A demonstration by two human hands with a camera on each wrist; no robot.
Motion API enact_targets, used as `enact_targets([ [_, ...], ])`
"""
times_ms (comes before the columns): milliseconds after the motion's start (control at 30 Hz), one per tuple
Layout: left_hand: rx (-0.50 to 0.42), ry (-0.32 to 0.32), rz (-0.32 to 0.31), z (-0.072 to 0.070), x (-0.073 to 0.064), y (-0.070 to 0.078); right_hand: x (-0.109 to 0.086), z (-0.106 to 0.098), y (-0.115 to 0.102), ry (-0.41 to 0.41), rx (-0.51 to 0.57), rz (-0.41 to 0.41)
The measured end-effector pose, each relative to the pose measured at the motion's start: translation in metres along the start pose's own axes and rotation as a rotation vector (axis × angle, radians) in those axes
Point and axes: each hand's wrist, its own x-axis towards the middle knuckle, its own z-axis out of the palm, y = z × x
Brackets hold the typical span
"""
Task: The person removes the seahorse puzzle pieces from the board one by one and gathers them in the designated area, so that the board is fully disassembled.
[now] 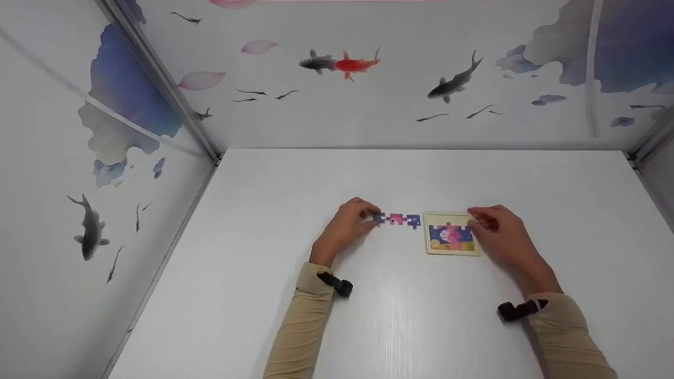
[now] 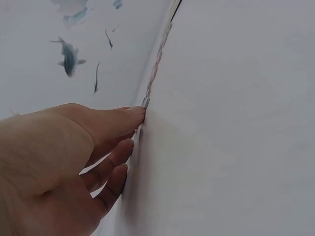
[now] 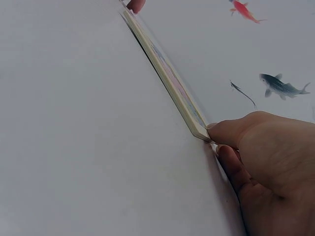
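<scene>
In the head view my left hand [image 1: 350, 221] pinches the leftmost jigsaw piece [image 1: 379, 218] of a short row, thumb below and fingers above. Beside it lie a pink jigsaw piece [image 1: 396, 219] and a dark blue jigsaw piece [image 1: 414, 220]. To their right is a pale wooden puzzle tray [image 1: 453, 252], its lower part filled with several colourful pieces and its upper strip bare wood. My right hand [image 1: 500, 231] grips the tray's right side, with fingers at the upper corner. Up close, the right wrist view shows the thumb [image 3: 224, 132] at the tray's edge.
All of it lies on a white table [image 1: 368, 326]. A white back wall [image 1: 337, 121] with painted fish stands behind, and a similar side wall [image 1: 42, 221] rises at the left. Each sleeve cuff carries a small black wrist camera [image 1: 337, 284].
</scene>
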Motion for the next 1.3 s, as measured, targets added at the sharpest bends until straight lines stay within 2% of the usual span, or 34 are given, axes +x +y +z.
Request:
enact_targets([
  [300, 0.031, -0.029, -0.027, -0.008, 0.000, 0.006, 0.002, 0.002, 0.002, 0.003, -0.022, 0.018],
  [367, 0.035, -0.030, -0.005, -0.008, 0.000, 0.009, 0.002, 0.002, 0.003, 0.003, -0.027, 0.021],
  [500, 0.038, -0.027, 0.081, -0.002, 0.004, 0.019, 0.002, 0.003, 0.003, 0.004, -0.027, 0.023],
  [733, -0.021, -0.061, 0.127, 0.021, 0.008, 0.047, 0.002, 0.002, 0.002, 0.001, -0.020, 0.028],
  [933, 0.024, -0.118, 0.224, 0.046, 0.016, 0.072, 0.002, 0.002, 0.003, 0.006, -0.020, 0.011],
  [1133, 0.066, -0.168, 0.272, 0.072, 0.021, 0.092, 0.003, 0.002, 0.002, 0.008, -0.017, -0.013],
  [1300, 0.087, -0.171, 0.313, 0.088, 0.029, 0.103, 0.002, 0.002, 0.002, 0.012, -0.015, -0.036],
])
